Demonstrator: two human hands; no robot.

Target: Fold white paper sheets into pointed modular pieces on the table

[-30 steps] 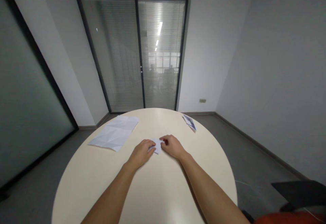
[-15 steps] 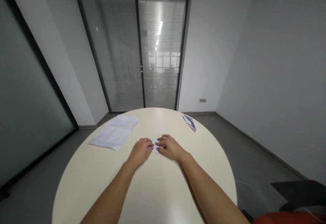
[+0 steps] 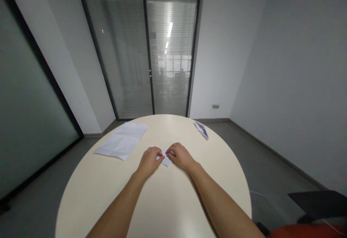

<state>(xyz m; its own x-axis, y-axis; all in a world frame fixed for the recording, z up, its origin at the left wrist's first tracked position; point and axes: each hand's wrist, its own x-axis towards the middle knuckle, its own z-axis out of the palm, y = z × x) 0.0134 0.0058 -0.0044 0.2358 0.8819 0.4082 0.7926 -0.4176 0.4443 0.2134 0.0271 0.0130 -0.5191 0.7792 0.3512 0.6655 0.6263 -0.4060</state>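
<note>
A small folded piece of white paper [image 3: 166,159] lies on the round cream table [image 3: 162,202] between my two hands. My left hand [image 3: 149,161] rests on its left side with fingers curled and pinching the paper's edge. My right hand [image 3: 180,155] presses the right side, fingers bent and closed on the paper. Most of the paper is hidden under my fingers.
A creased white sheet [image 3: 121,140] lies flat at the table's far left. A small printed card or booklet [image 3: 201,129] sits near the far right edge. A dark chair [image 3: 320,203] stands at the lower right. Sliding glass doors [image 3: 146,57] with blinds are beyond the table.
My hands have drawn closer together over the small paper, and less of it shows now. The right hand's fingers have curled in from a flatter pose.
</note>
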